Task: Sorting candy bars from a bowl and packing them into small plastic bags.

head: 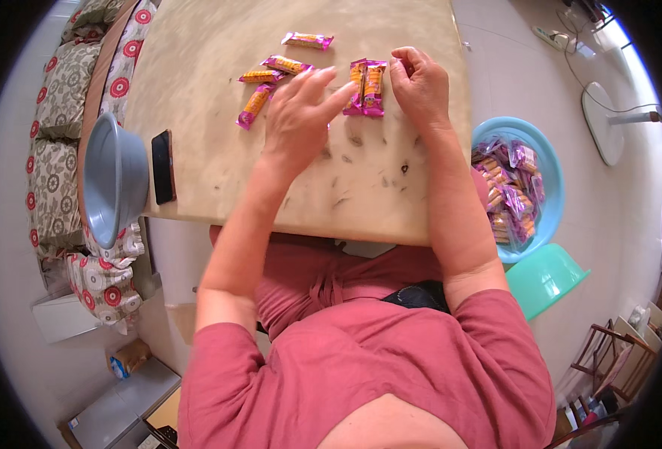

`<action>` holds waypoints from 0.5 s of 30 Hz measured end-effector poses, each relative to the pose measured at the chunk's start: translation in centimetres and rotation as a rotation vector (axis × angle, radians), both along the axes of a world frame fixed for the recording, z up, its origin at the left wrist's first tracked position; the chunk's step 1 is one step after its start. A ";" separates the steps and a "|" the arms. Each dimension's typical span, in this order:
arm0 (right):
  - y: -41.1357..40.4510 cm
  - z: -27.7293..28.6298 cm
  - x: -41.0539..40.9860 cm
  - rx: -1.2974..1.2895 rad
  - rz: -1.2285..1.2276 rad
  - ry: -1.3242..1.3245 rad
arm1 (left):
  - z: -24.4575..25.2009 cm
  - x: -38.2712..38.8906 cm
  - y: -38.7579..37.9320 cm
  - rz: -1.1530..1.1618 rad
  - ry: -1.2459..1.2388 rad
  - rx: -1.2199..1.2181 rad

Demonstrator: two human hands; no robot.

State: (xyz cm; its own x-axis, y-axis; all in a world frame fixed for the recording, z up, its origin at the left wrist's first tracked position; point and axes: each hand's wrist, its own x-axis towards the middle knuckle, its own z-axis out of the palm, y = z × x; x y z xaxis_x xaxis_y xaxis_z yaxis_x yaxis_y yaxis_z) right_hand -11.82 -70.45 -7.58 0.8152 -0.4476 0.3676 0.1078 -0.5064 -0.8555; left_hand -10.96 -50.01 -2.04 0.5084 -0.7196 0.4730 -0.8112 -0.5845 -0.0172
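Note:
My left hand (302, 115) is over the table with its thumb spread from its fingers, partly covering a loose group of snack packets. Around its fingertips lie small pink-and-yellow wrapped snack bars: one packet (255, 105) slants beside the hand, another packet (261, 76) lies flat, and a third packet (287, 64) overlaps it. A separate packet (307, 40) rests farther up. Between my hands, two packets (373, 87) lie side by side, upright in view. My right hand (421, 84), just right of this pair, has curled fingers and nothing visible in it.
A smartphone (163, 166) lies near the table's (224, 185) left edge, beside a grey-blue basin (102, 179). At right, a blue basin (555, 196) holds many bagged packets, with a green basin (547, 280) against it. A fan base (603, 123) stands on the floor.

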 end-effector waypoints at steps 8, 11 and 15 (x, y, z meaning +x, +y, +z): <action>-0.4 0.2 0.1 0.060 -0.103 -0.046 | 0.6 5.9 -4.7 -0.391 -0.172 0.595; -0.6 0.2 0.2 0.082 -0.129 -0.096 | 1.4 6.4 -5.1 -0.314 -0.026 0.642; -1.2 0.0 0.5 0.185 -0.167 -0.142 | 2.7 6.2 -5.5 -0.124 0.310 0.446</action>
State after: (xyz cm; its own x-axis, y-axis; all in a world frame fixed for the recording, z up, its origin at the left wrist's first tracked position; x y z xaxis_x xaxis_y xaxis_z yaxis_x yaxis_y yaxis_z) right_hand -11.36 -71.64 -7.57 0.6710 -0.6411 0.3725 0.1614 -0.3641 -0.9173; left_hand -4.75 -55.53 0.65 0.4739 -0.8792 -0.0495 -0.8800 -0.4749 0.0096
